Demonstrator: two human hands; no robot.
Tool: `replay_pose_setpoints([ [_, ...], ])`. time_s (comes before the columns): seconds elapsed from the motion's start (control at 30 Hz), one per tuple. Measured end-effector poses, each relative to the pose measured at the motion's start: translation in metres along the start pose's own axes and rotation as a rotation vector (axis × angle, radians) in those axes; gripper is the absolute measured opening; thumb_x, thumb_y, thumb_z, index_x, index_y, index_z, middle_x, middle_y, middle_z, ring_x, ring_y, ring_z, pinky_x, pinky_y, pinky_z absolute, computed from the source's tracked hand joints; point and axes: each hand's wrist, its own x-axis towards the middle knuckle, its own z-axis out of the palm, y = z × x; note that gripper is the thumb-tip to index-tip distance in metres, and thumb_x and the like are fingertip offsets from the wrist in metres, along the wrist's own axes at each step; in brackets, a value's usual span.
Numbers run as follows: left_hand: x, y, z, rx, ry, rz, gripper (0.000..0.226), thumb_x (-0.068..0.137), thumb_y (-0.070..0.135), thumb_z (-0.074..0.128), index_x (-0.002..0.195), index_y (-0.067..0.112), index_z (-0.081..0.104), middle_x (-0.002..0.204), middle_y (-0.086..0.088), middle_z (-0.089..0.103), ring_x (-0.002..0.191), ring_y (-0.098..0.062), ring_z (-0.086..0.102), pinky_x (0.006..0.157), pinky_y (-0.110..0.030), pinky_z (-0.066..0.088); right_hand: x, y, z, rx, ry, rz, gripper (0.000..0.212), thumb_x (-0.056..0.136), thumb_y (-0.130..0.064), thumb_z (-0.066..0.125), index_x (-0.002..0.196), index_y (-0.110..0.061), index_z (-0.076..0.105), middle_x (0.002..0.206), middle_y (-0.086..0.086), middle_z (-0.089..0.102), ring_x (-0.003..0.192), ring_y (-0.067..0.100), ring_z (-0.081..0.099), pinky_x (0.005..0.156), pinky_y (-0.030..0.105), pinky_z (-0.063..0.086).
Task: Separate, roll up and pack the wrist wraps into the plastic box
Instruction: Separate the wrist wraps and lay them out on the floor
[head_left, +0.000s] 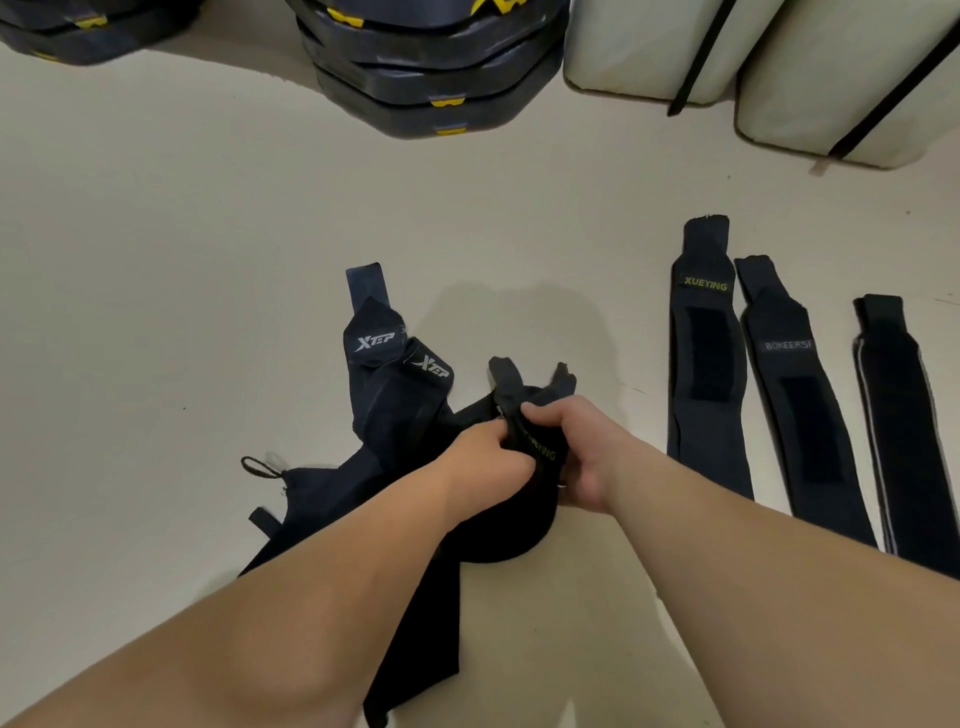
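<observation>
A tangled heap of dark wrist wraps (395, 415) lies on the pale floor in the middle of the head view. Two wraps in it carry white XTEP logos. My left hand (488, 457) and my right hand (576, 447) both pinch a black wrap with yellow lettering (540, 452) at the heap's right side. Its two ends (511, 376) stick up beyond my fingers. Three wraps lie flat side by side on the right: one marked XUEYING (706, 353), one marked BOKEERSI (800, 395), and one with a pale edge stripe (904, 426). No plastic box is in view.
A stack of dark pads with yellow marks (431, 73) stands at the top centre, another (88, 26) at the top left. Two pale cushions with black straps (644, 47) (852, 78) sit at the top right. Bare floor (156, 260) lies left of the heap.
</observation>
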Motion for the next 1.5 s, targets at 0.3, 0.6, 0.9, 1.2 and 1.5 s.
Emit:
replay_pose_setpoints([
  [0.3,0.005,-0.002,-0.021,0.057,-0.042,-0.074,0.026,0.095,0.027,0.068,0.12,0.032,0.065,0.109,0.005,0.071,0.098,-0.012,0.069,0.083,-0.025,0.055,-0.011,-0.019,0.004,0.119,-0.019,-0.118,0.019,0.097,-0.011,0.06,0.102,-0.003,0.077,0.092,0.013,0.079,0.084,0.032,0.076,0.077,0.04,0.059],
  [0.6,-0.009,-0.016,-0.051,0.68,-0.076,-0.08,0.013,0.09,0.038,0.078,0.097,0.041,0.067,0.169,-0.007,0.028,0.154,-0.034,0.035,0.125,-0.041,0.031,-0.071,-0.045,-0.012,-0.044,-0.233,-0.063,0.015,0.101,-0.011,0.057,0.101,-0.004,0.07,0.088,0.012,0.076,0.074,0.028,0.076,0.078,0.038,0.065],
  [0.9,-0.071,0.011,-0.096,0.853,0.08,0.035,0.015,0.101,0.02,0.054,0.098,0.023,0.068,0.101,-0.003,0.066,0.097,-0.026,0.062,0.085,-0.031,0.049,-0.151,-0.051,0.058,-0.149,-0.323,-0.298,0.02,0.107,-0.005,0.05,0.114,-0.006,0.068,0.108,0.013,0.077,0.092,0.026,0.076,0.078,0.039,0.067],
  [1.2,-0.209,0.054,-0.145,1.017,0.212,0.148,0.018,0.102,0.017,0.054,0.111,0.013,0.069,0.102,-0.006,0.067,0.089,-0.026,0.056,0.069,-0.029,0.041,-0.25,-0.021,0.104,-0.141,-0.061,-0.492,0.019,0.103,-0.01,0.064,0.121,-0.006,0.066,0.117,0.013,0.078,0.094,0.025,0.077,0.082,0.038,0.063],
  [1.5,-0.347,0.105,-0.139,0.681,0.121,0.312,0.011,0.096,0.008,0.058,0.098,0.011,0.068,0.102,-0.012,0.07,0.086,-0.024,0.061,0.082,-0.035,0.053,-0.353,0.033,0.13,-0.227,-0.132,-0.597,0.017,0.105,-0.006,0.056,0.118,-0.008,0.066,0.114,0.012,0.078,0.103,0.029,0.075,0.089,0.042,0.06],
])
